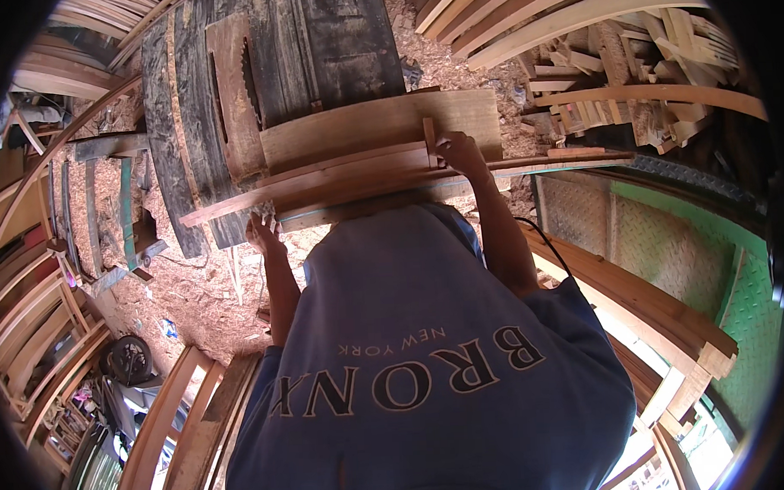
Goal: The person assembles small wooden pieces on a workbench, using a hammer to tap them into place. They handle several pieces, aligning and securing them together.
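A long, narrow reddish board (321, 180) lies slanted across the near part of a dark, worn table (333, 48). My left hand (266, 232) is at its near edge, fingers bent; a pale patch beside them is too blurred to name. Against the board's right end stands a small wooden piece (430, 140), pinched by my right hand (463, 153). Just behind the reddish board is a wider, paler plank (379, 124). Farther left, a toothed saw blade (250, 77) shows along a brown wooden panel (232, 104) set on the tabletop.
Wood shavings (212, 294) cover the floor around the table. Curved timber (574, 14) and a pile of offcuts (619, 73) lie at the far right. Long planks (644, 305) are stacked at the near right beside green metal plating (694, 243). More boards (161, 426) lean at the near left.
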`<state>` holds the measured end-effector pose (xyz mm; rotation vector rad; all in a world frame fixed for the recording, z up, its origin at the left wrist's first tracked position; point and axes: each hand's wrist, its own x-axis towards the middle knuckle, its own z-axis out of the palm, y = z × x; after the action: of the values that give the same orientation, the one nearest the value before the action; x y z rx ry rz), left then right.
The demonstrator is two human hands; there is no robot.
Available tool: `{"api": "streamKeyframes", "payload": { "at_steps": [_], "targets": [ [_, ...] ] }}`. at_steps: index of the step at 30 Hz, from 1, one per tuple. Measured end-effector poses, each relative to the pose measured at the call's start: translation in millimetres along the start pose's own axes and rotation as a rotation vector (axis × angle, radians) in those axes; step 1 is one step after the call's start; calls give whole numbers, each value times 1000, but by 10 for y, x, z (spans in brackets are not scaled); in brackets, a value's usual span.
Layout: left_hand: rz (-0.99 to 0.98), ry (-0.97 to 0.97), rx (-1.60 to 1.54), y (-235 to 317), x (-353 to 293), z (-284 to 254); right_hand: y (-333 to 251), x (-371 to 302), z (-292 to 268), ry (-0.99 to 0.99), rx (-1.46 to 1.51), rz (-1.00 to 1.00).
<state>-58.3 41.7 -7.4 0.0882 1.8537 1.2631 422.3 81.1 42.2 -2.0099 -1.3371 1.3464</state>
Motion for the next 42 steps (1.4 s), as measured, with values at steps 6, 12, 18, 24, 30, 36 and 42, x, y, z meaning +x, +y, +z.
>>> {"api": "streamKeyframes", "payload": {
  "at_steps": [6,12,18,24,30,36,42],
  "targets": [
    [-44,0,48,23,-70,52,-24,86,-124,-168,95,77],
    [0,-79,160,44,-86,102,27,150,-176,-224,-69,7],
    [6,-121,180,41,-62,163,117,113,-118,-117,-229,-91],
    [-83,-102,104,58,-26,198,111,45,-101,-124,-52,-76],
    [-207,-85,75,123,93,231,135,60,-88,-124,-71,-80],
    [-222,-96,10,120,176,232,157,-20,-19,-42,-114,-104],
    [-199,-110,7,100,164,252,253,-104,26,81,-203,-161]
  ]
}}
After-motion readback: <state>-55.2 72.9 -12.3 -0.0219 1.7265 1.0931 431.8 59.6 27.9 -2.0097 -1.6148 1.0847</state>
